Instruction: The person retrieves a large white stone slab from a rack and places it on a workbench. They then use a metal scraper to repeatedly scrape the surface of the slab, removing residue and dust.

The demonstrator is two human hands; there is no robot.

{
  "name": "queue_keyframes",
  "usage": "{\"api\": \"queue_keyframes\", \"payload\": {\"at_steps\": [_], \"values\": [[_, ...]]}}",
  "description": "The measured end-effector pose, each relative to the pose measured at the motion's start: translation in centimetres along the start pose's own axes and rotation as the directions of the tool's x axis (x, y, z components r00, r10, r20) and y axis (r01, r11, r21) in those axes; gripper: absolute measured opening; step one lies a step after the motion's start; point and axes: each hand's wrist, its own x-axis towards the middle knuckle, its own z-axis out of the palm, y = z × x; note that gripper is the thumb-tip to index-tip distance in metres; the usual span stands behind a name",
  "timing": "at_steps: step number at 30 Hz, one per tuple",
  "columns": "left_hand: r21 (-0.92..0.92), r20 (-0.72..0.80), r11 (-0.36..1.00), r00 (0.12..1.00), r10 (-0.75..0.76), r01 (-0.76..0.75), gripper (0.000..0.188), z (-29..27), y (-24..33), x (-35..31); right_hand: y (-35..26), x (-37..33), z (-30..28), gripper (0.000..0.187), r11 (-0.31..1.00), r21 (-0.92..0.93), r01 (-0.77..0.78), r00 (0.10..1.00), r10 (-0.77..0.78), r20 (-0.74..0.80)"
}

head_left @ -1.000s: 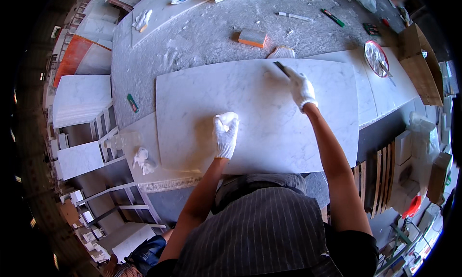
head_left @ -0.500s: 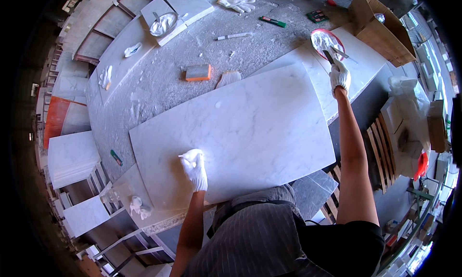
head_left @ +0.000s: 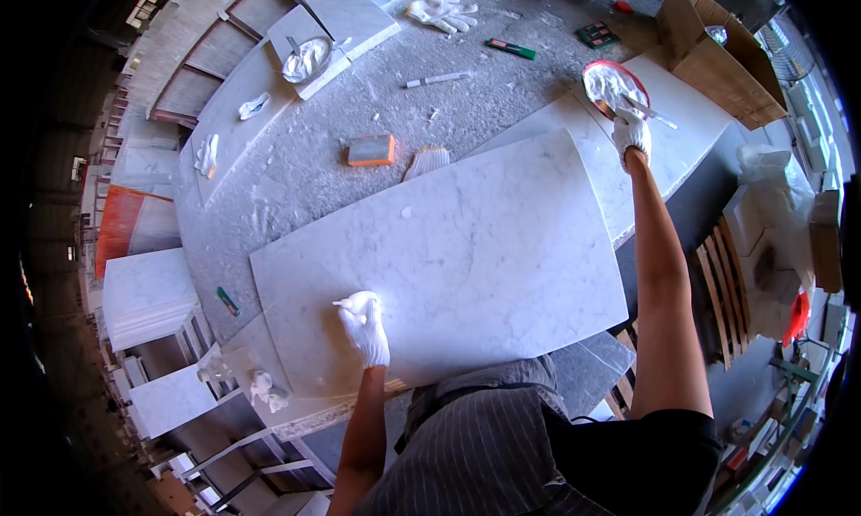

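A large white, grey-veined marble slab [head_left: 466, 247] lies in front of me. My left hand [head_left: 366, 332], in a white knit glove, is closed on a white wad [head_left: 355, 304] that looks like cloth, low over the slab's left part. My right hand [head_left: 631, 132], gloved too, reaches far right to a red-rimmed bowl [head_left: 644, 83] of white paste [head_left: 612, 85]. It is closed on a putty knife [head_left: 604, 109] whose blade is in the bowl; the glove hides the handle. Another metal spatula [head_left: 655, 114] lies across the bowl's near rim.
On the dusty table [head_left: 305, 179] lie an orange-and-grey block [head_left: 371, 150], a white marker [head_left: 437, 79], a green box [head_left: 511, 48] and a spare glove [head_left: 442, 14]. A second bowl of paste [head_left: 307, 60] stands far left. An open cardboard box [head_left: 722, 58] is at the far right.
My right hand has brought the putty knife's blade down into the bowl; before, it was raised beside the rim. My left hand stays at about the same spot on the slab.
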Motion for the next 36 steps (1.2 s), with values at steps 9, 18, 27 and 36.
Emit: {"api": "queue_keyframes", "payload": {"at_steps": [9, 18, 27, 36], "values": [[-0.016, -0.005, 0.998, 0.999, 0.054, -0.054, 0.033, 0.1, -1.3, 0.3, -0.3, -0.2, -0.1, 0.028, 0.734, 0.581, -0.352, 0.936, 0.259, 0.24], [0.069, -0.05, 0.998, 0.999, 0.007, -0.003, 0.037, 0.2, -0.7, -0.3, -3.1, -3.9, -2.8, 0.029, 0.679, 0.655, -0.331, 0.943, 0.216, 0.252], [0.133, -0.06, 0.991, 0.997, 0.038, -0.03, 0.036, 0.1, -0.5, -0.5, -12.7, -19.6, -0.3, 0.034, 0.561, 0.633, -0.533, 0.711, -0.108, 0.695], [0.183, -0.085, 0.983, 0.996, 0.03, -0.014, 0.043, 0.2, 0.0, -0.6, -19.0, -27.4, 6.7, 0.03, 0.787, 0.599, -0.15, 0.807, -0.252, 0.533]]}}
